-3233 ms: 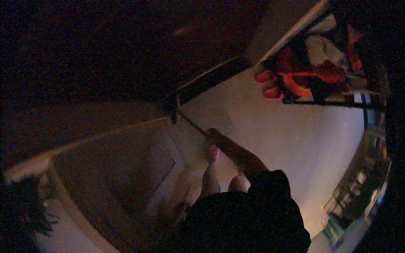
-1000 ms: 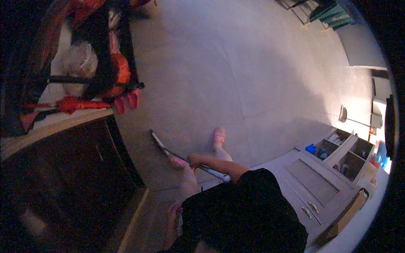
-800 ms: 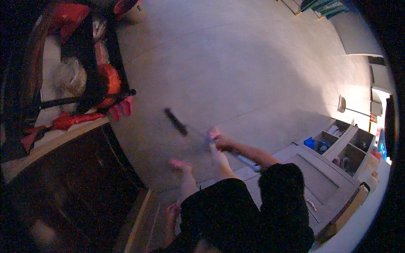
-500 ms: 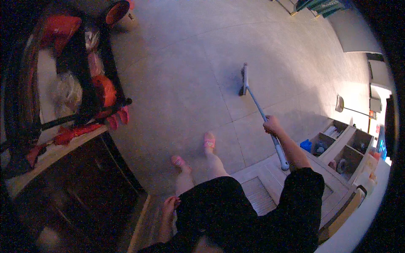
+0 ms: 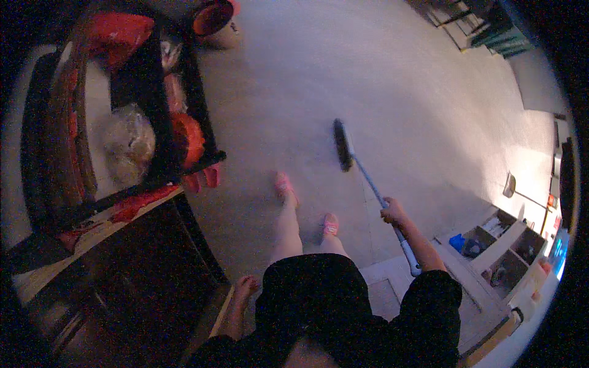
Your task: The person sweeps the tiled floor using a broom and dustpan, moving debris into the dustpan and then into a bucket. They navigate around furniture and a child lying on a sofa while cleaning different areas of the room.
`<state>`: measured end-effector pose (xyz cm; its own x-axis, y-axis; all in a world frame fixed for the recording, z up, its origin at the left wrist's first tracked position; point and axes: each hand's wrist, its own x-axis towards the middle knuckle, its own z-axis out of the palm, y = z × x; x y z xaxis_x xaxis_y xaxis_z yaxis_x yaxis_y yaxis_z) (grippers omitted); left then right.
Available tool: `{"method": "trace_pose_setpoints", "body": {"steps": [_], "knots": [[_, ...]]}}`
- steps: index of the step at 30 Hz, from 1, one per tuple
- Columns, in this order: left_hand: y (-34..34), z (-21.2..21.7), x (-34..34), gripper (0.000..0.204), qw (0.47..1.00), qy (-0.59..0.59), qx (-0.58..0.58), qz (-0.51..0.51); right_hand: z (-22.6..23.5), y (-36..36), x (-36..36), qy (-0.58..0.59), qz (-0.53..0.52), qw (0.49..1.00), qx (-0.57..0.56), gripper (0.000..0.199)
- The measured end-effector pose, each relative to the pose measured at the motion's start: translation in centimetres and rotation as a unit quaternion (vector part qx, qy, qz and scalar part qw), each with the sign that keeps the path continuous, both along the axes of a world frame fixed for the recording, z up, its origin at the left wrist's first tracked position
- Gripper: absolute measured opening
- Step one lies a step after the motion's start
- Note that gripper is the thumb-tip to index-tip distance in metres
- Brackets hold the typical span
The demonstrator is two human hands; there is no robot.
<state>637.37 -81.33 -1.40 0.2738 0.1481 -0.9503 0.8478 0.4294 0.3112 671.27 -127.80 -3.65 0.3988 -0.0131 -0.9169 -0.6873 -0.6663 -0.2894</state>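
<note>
A broom (image 5: 366, 175) with a pale pole and dark bristles slants across the floor ahead of me. My right hand (image 5: 393, 213) is closed round its pole, and the grip end runs back below my forearm. The broom head rests on, or just over, the floor tiles; blur hides which. Low at my left side hangs my left hand (image 5: 247, 286), its fingers curled, with nothing seen in them. It is nearest to my black shorts and the dark cabinet (image 5: 141, 282). My feet wear pink slippers (image 5: 331, 224), the left one stepped forward.
A dark shelf rack (image 5: 211, 158) with red and plastic-wrapped goods stands at left, a round bin (image 5: 221, 34) beyond it. On the right are a pale unit with open compartments (image 5: 500, 270) and a long-handled dustpan (image 5: 510, 184). Folding-type frames (image 5: 460, 30) stand far right.
The broom head has come nearer and turned, showing its bristles. My left foot has stepped forward past the right. My left hand has moved off the edge of my shorts.
</note>
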Motion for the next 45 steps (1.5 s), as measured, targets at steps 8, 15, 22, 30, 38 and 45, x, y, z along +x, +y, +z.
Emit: {"method": "trace_pose_setpoints", "body": {"steps": [8, 15, 22, 30, 38, 45], "knots": [[2.0, 0.2, -0.7, 0.018, 0.997, 0.069, -0.019, -0.013, 3.1, 15.5, 5.6, 0.074, 0.044, 0.985, 0.151, 0.056], [0.5, 1.5, -1.2, 0.02, 0.997, 0.073, 0.014, 0.021, -9.6, 31.5, 6.8, 0.127, 0.032, 0.949, 0.288, 0.054], [-2.2, 1.2, -2.6, 0.022, 0.996, 0.056, 0.029, 0.065, -7.6, 14.4, 6.3, 0.143, -0.166, 0.939, 0.265, 0.05], [-2.2, 2.4, 0.1, 0.03, 0.996, 0.087, 0.027, 0.023, -2.8, 1.5, 9.3, -0.01, -0.28, 0.958, 0.069, 0.056], [-2.2, 3.2, 2.7, 0.048, 0.994, 0.099, 0.026, -0.045, -8.5, 21.1, 14.6, -0.04, 0.022, 0.977, 0.208, 0.056], [-5.0, 1.6, 11.1, 0.066, 0.963, 0.106, 0.037, -0.245, -10.3, 30.5, 22.0, 0.007, 0.177, 0.957, 0.232, 0.047]]}}
